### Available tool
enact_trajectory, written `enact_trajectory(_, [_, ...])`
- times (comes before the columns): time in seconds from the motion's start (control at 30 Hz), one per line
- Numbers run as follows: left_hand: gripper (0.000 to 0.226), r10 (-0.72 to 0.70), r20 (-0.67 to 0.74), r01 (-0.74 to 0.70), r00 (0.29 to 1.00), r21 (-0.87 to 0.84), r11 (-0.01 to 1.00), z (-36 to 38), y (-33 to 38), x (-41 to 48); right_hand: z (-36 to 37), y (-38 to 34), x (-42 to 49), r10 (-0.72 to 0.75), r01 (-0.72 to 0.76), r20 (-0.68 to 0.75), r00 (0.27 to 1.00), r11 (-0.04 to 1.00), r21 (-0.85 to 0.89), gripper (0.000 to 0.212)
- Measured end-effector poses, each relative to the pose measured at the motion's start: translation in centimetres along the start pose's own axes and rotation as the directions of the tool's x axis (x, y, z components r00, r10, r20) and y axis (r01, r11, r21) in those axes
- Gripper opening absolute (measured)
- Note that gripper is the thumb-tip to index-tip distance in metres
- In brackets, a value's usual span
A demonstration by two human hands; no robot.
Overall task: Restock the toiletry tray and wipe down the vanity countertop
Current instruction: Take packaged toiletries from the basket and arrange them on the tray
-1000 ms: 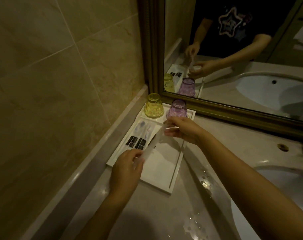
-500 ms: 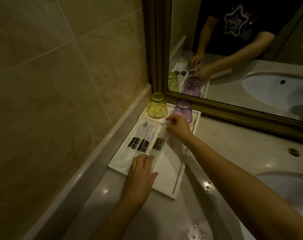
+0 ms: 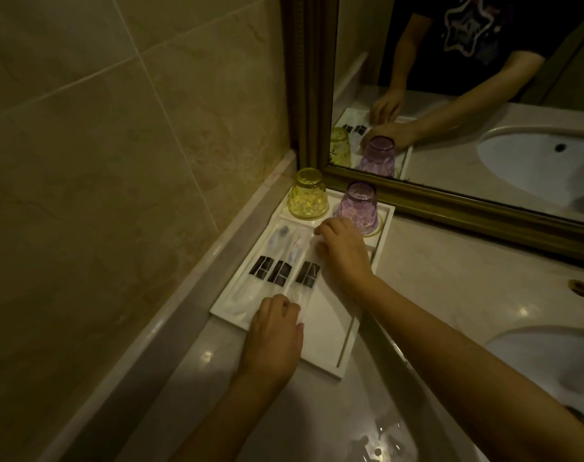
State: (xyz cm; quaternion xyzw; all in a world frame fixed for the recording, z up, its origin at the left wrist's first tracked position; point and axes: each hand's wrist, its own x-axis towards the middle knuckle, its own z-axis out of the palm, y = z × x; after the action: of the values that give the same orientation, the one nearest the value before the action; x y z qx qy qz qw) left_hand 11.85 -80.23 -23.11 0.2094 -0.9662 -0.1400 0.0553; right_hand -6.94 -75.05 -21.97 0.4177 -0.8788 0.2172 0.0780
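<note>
Both hands were on the third packet (image 3: 305,275) in the white tray (image 3: 324,331): left hand (image 3: 274,331) on its 6 o'clock end, right hand (image 3: 344,258) on its 12 o'clock end, fingers bent. Whether they were pinching or only pressing, I could not tell. Restocking was in hand, I judged. Next, release gently without skewing it against its two neighbours (image 3: 270,271). Upturned yellow glass (image 3: 309,198) and purple glass (image 3: 359,208) stood at the tray's 11 and 1 o'clock. Wet bench (image 3: 450,295) awaited wiping.
</note>
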Motion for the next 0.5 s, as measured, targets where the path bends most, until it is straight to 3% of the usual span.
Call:
enact_trajectory(0.33, [0.028,0.020,0.017,-0.020,1.000,0.011,1.000,-0.6,0.2,0.0,0.2,0.1,-0.2,0.009,-0.009,0.081,0.997,1.000,0.002,0.028])
enact_trajectory(0.5, [0.033,-0.010,-0.052,0.007,0.999,-0.058,0.998,-2.5,1.0,0.7,-1.8,0.4,-0.5,0.008,-0.012,0.131,0.991,0.999,0.031,0.034])
